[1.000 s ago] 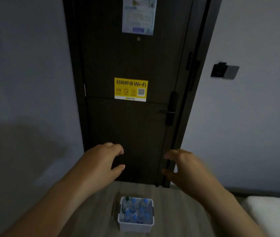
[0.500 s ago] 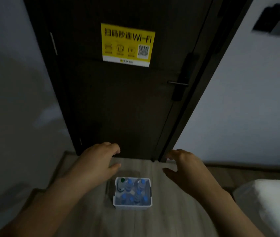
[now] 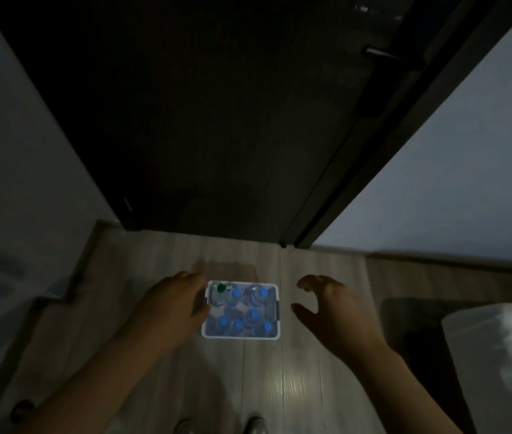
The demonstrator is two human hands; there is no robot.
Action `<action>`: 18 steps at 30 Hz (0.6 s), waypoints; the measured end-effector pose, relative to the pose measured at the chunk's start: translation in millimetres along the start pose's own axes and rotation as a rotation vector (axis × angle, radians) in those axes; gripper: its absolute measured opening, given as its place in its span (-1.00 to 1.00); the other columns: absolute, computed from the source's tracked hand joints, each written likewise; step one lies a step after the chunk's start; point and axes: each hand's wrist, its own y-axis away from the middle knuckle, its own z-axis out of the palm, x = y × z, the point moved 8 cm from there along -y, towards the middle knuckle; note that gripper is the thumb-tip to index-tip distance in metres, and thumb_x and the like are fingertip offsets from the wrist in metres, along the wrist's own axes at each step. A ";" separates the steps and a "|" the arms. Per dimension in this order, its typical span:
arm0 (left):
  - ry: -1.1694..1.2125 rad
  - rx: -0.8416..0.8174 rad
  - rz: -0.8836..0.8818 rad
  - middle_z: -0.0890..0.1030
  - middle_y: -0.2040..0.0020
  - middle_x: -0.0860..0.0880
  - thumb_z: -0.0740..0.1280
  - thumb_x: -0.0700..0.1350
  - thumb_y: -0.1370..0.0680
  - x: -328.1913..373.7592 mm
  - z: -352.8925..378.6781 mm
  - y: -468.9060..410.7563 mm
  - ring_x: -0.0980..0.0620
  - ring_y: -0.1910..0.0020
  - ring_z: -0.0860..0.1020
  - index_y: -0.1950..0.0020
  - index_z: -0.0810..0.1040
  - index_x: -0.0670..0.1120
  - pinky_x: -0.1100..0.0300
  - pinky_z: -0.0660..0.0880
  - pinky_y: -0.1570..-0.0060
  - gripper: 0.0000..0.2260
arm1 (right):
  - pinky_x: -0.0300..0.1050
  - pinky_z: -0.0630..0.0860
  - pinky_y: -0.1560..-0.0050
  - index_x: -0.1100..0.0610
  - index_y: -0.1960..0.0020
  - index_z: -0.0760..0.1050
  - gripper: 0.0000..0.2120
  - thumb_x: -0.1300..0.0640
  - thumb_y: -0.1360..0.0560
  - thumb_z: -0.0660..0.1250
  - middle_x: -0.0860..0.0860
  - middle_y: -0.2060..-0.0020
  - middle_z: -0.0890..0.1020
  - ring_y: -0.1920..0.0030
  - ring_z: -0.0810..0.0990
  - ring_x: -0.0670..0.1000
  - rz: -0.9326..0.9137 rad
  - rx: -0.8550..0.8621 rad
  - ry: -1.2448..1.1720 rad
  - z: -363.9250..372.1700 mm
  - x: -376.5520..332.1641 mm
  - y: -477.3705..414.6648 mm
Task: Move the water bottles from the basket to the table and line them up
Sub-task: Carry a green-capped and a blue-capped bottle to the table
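Basket (image 3: 275, 308) of upright water bottles (image 3: 255, 314) on the floor before the door: I hold my left hand (image 3: 174, 305) and right hand (image 3: 331, 303) open, empty, flanking its short walls (probably heavy, thin plastic; grip both rims).

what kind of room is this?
Probably a hotel or bedroom entryway: a dark door with a lever handle, wood-look floor, and what looks like a white bed corner at right. The basket of bottles sits on the floor.
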 end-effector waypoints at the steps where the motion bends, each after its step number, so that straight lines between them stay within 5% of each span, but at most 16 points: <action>1: 0.006 -0.003 -0.009 0.51 -0.22 0.04 0.28 0.03 -0.55 -4.6 11.7 -8.7 0.12 -0.11 0.50 -0.24 0.42 0.01 0.34 0.37 -0.03 -0.71 | -0.45 0.27 0.24 -0.11 -0.25 0.40 -0.67 -0.09 -0.51 0.31 -0.14 -0.13 0.54 0.02 0.44 -0.24 0.002 -0.004 -0.011 11.3 6.5 -9.6; 13: 0.046 0.066 -0.058 0.54 -0.22 0.06 0.26 0.06 -0.56 -69.6 166.1 -118.3 0.14 -0.12 0.51 -0.26 0.41 0.02 0.42 0.25 -0.01 -0.70 | -0.54 0.30 0.36 -0.05 -0.29 0.43 -0.63 -0.05 -0.50 0.35 -0.13 -0.15 0.57 0.13 0.42 -0.28 0.018 0.032 -0.136 170.6 85.5 -114.4; 18: 0.077 0.089 -0.064 0.61 -0.01 0.03 0.30 0.03 -0.54 -106.8 249.9 -171.6 0.19 0.18 0.46 0.05 0.38 0.08 0.41 0.36 0.17 -0.89 | -0.58 0.29 0.29 -0.02 -0.27 0.47 -0.64 -0.01 -0.50 0.37 -0.12 -0.13 0.59 0.07 0.42 -0.27 -0.006 0.078 -0.177 255.8 117.8 -158.9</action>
